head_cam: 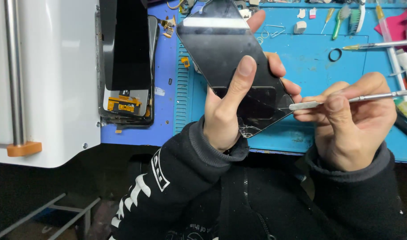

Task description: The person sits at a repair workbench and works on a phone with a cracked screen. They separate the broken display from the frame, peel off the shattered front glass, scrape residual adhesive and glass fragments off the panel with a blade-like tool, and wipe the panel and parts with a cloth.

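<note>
At the desk's [310,58] left edge we see one white machine [48,80] and one dismantled screen [128,66]. Our left hand [225,111] grips one cracked phone [234,66] above the blue mat; our right hand [350,115] pinches one metal spudger [345,100] touching its edge.

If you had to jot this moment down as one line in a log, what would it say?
left hand: holds cracked phone screen | right hand: holds metal pry tool, tip at screen's edge | below: blue mat

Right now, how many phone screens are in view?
2: a cracked screen held in the left hand, and a second screen lying on the mat beside the white machine. More may be hidden.
</note>
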